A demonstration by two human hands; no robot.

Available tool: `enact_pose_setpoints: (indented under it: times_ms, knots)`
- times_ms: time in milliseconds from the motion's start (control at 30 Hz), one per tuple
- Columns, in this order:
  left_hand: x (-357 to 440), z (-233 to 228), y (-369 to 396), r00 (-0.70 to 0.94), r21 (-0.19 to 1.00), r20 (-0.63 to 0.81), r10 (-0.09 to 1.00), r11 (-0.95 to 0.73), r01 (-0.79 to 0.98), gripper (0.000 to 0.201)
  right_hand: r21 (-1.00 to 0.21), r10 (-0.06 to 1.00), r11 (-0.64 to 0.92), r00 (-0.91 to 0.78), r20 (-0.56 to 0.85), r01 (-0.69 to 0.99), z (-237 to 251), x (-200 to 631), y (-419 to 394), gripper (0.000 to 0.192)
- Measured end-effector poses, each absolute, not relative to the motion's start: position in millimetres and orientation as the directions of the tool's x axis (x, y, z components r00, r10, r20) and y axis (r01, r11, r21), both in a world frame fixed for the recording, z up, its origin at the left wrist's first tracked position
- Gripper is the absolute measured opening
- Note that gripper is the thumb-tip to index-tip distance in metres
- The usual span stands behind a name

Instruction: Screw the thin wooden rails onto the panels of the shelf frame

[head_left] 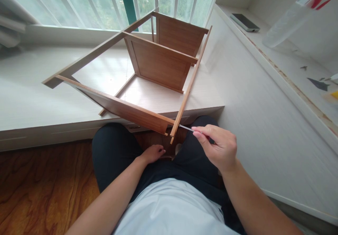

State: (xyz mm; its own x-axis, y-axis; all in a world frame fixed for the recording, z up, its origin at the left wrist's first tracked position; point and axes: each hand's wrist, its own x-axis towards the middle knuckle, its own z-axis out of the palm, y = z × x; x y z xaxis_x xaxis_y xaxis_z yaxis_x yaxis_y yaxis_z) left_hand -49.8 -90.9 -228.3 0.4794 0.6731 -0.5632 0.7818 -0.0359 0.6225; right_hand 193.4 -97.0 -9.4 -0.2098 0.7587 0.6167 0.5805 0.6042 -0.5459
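Note:
A brown wooden frame [161, 66] with several panels rests on its side on the white ledge, its near end jutting over the edge above my lap. Pinched between the thumb and fingers of my right hand [218, 145] is a thin silvery rod that looks like a hex key [187, 127]. Its tip meets the near end of the frame's right-hand rail [182, 110], close to where the front panel [132, 112] joins it. My left hand [153, 153] lies against my lap below the frame, apart from the wood, with its fingers curled in and nothing seen in them.
The white ledge [29, 90] runs under a barred window. To the right, a white side wall [253, 97] rises to a shelf bearing a phone [245, 22], a plastic bottle [289, 22] and dark scraps [318, 84]. My knees sit against the ledge's front.

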Motion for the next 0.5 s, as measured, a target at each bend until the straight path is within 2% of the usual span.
enact_pose_setpoints:
  times_ms: [67,167,300,400,500]
  knots:
    - [-49.8,-228.1,-90.8,0.482,0.624,-0.56,0.674,-0.04,0.78,0.033,-0.628,0.826,0.525,-0.165,0.54,0.574,-6.1,191.4,-98.6,0.009]
    - [-50.2,-228.6,-90.8,0.481,0.624,-0.56,0.675,-0.038,0.781,0.032,-0.781,0.925,0.359,-0.083,0.371,0.51,-2.6,189.3,-100.2,0.014]
    - [-50.9,-229.9,-91.4,0.48,0.631,-0.555,0.68,-0.032,0.775,0.033,-0.972,0.998,0.053,-0.057,0.041,0.23,-0.6,187.7,-98.8,0.025]
    - [-51.0,-229.7,-91.4,0.478,0.631,-0.558,0.679,-0.029,0.776,0.034,-0.986,0.979,-0.167,-0.116,-0.165,-0.008,0.0,186.2,-94.8,0.032]
    - [-50.6,-228.9,-91.2,0.482,0.629,-0.557,0.677,-0.036,0.777,0.035,-0.906,0.918,-0.363,-0.247,-0.309,-0.216,0.2,184.5,-90.4,0.035]
